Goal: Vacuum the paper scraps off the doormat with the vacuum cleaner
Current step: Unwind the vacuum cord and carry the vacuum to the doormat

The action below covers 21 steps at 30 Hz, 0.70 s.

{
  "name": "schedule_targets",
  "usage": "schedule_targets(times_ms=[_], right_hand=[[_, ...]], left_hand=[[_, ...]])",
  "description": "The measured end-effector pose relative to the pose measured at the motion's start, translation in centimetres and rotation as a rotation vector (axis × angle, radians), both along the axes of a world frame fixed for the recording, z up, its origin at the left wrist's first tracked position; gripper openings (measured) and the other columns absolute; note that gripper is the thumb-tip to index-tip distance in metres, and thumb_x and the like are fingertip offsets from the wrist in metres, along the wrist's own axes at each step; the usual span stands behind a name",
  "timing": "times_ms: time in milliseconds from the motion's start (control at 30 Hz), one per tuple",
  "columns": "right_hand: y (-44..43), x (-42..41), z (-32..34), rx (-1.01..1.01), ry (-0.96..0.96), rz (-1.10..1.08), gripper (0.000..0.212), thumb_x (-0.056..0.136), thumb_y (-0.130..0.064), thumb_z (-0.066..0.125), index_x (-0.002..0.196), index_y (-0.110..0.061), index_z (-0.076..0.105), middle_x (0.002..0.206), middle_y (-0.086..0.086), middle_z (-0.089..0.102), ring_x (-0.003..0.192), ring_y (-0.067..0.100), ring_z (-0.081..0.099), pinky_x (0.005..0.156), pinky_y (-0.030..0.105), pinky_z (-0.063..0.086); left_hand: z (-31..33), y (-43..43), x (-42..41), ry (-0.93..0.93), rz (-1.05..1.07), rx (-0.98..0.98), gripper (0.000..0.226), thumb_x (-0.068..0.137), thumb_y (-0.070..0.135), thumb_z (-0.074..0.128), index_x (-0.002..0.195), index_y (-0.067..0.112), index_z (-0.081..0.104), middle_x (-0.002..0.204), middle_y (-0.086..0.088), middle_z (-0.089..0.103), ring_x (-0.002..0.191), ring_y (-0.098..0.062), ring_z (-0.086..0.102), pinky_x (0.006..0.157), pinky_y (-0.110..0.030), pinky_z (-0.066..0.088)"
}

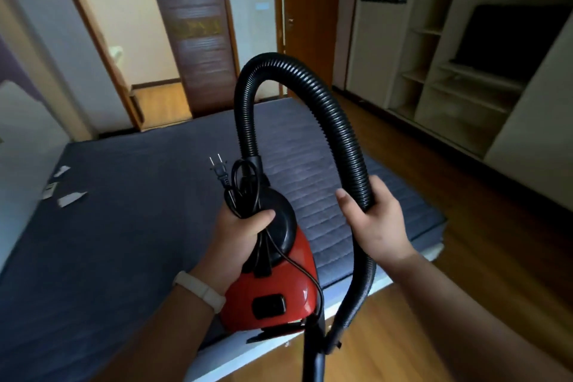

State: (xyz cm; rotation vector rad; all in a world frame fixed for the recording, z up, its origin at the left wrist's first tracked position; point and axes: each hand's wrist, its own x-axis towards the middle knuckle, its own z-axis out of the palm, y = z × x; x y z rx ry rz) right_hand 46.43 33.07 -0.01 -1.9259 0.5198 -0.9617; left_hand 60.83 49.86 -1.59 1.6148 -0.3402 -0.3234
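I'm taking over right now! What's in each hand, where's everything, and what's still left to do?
Left hand grips the red vacuum cleaner by its top, together with the bundled cord; the plug sticks up free, in no socket.
Right hand grips the black hose.
Paper scraps lie on the grey doormat, far left.
Done: vacuum in hand.
Left: plug in, switch on, suck up all the scraps.

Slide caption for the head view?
Left hand holds red vacuum cleaner and bundled cord; right hand grips hose; paper scraps on mat.
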Motion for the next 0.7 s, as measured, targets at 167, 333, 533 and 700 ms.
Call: schedule_targets(times_ms=[167, 333, 533, 700], right_hand=[[-6.5, -4.7, -0.1, -0.024, 0.024, -0.136, 0.025, 0.087, -0.034, 0.07, 0.077, -0.027, 0.049, 0.057, -0.008, 0.047, 0.051, 0.003, 0.046, 0.05, 0.021, 0.038], [-12.5, -8.8, -1.0, -0.013, 0.043, -0.315, 0.034, 0.086, -0.046, 0.07, 0.076, -0.024, 0.046, 0.06, -0.006, 0.046, 0.053, 0.007, 0.044, 0.05, 0.027, 0.038], [-19.9, -11.7, -2.0, 0.008, 0.087, -0.51, 0.029, 0.088, -0.032, 0.071, 0.079, -0.017, 0.048, 0.061, -0.002, 0.05, 0.053, 0.011, 0.045, 0.05, 0.038, 0.042], [-26.3, -11.3, -2.7, 0.039, 0.129, -0.667, 0.026, 0.088, -0.031, 0.071, 0.08, -0.019, 0.05, 0.058, -0.006, 0.052, 0.049, 0.005, 0.046, 0.046, 0.03, 0.042]], left_hand=[[-0.6, -9.1, -2.1, 0.009, -0.138, 0.023, 0.033, 0.075, 0.01, 0.082, 0.104, 0.003, 0.069, 0.091, -0.009, 0.074, 0.086, -0.024, 0.073, 0.06, -0.016, 0.054], [-1.4, -17.8, -3.5, 0.025, -0.295, 0.075, 0.028, 0.072, 0.017, 0.083, 0.098, 0.015, 0.072, 0.09, -0.004, 0.077, 0.083, -0.018, 0.074, 0.073, -0.031, 0.059], [-2.7, -28.7, -4.3, 0.06, -0.504, 0.117, 0.032, 0.07, 0.02, 0.083, 0.099, 0.014, 0.071, 0.089, -0.005, 0.076, 0.084, -0.022, 0.073, 0.072, -0.026, 0.058], [-3.5, -38.4, -3.3, 0.077, -0.646, 0.146, 0.03, 0.066, 0.024, 0.082, 0.094, 0.017, 0.072, 0.086, -0.002, 0.076, 0.085, -0.023, 0.074, 0.076, -0.037, 0.059]])
